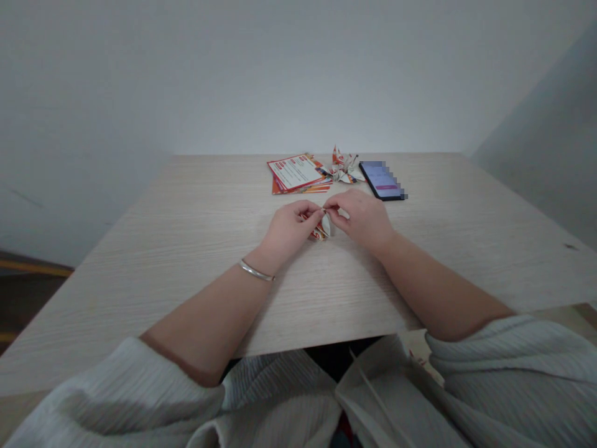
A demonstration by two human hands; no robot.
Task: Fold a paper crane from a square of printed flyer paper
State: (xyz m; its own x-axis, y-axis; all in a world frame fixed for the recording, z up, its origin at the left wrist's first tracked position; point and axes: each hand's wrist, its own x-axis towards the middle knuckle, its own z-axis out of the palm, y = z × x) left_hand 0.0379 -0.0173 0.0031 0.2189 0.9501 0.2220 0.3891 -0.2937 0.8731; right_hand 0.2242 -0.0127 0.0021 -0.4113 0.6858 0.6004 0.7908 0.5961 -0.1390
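Note:
Between my two hands, a little above the middle of the table (317,286), is a small piece of folded printed paper (321,231), white with red and orange marks. My left hand (295,225) is closed on its left side, thumb and fingers pinching it. From the right, my right hand (361,218) pinches the paper's upper tip, its fingertips meeting those of the left. The hands cover part of the paper, so its full shape does not show.
Beyond my hands lies a stack of printed leaflets (296,172). Beside it sits a folded paper piece (345,168) with pointed petals, and right of that a phone (381,180) with a lit screen. A wall (298,74) rises behind the table's far edge.

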